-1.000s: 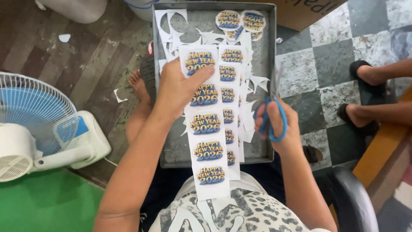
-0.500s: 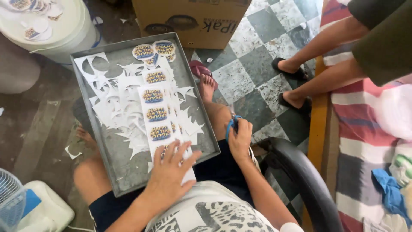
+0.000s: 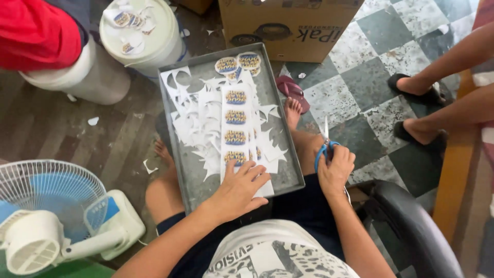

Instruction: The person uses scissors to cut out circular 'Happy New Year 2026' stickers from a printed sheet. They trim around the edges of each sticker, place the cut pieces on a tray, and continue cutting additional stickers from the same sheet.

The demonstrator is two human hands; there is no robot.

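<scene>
Checkered green-and-white tiles met a strip of dark wood flooring under the seated person, who balanced a grey metal tray across the knees. Down the tray's middle lay a paper strip of printed stickers, with at least four blue-and-gold designs uncut on it. White offcuts were heaped along its left edge and scattered toward the right edge. Near the far edge sat a few cut-out round stickers, so the cutting looked partly done, with the strip left to do.

The left hand lay flat on the near end of the strip, fingers spread and pressing the paper against the tray. The right hand hung off the tray's right edge, above the thigh, fingers closed through the blue handles of a pair of scissors whose blades pointed up and away, cutting nothing.

Half a second earlier the strip had lain askew and the left hand sat lower on it; now the strip ran straight along the tray and the scissors had lifted clear.

A white lidded bucket holding more cut pieces stood beyond the far left corner, a cardboard box behind it, and a white fan to the left. Another person's sandalled feet rested at the right.
</scene>
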